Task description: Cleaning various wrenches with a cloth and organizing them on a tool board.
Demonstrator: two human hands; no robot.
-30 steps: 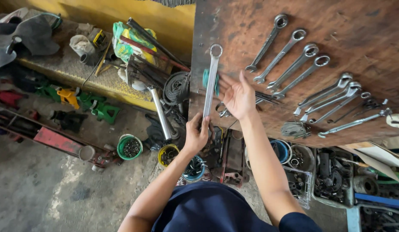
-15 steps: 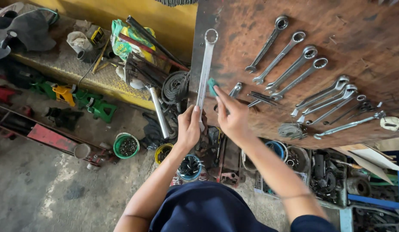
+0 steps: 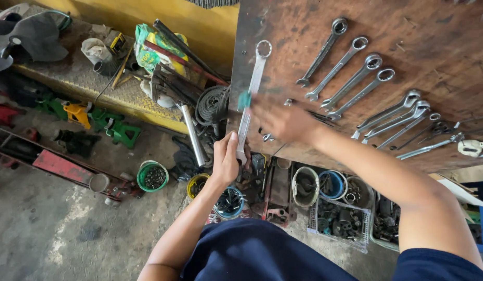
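Head view: a rusty brown wall board [image 3: 434,47] carries a row of hanging wrenches [image 3: 356,67]. The left hand [image 3: 226,161] has its fingers pinching the lower end of a long wrench [image 3: 253,88] against the board. The right hand [image 3: 283,120] is blurred; I cannot tell its fingers. Below, the concrete floor [image 3: 54,229] holds tubs of parts [image 3: 153,176].

A long silver combination wrench [image 3: 251,99] stands nearly upright against the rusty brown board [image 3: 439,47], its ring end at the top and leaning slightly right. Its lower end sits inside the left hand [image 3: 226,161]. A small teal cloth [image 3: 244,100] lies against the shaft about midway, at the blurred fingers [image 3: 262,106] of the right hand [image 3: 285,122].
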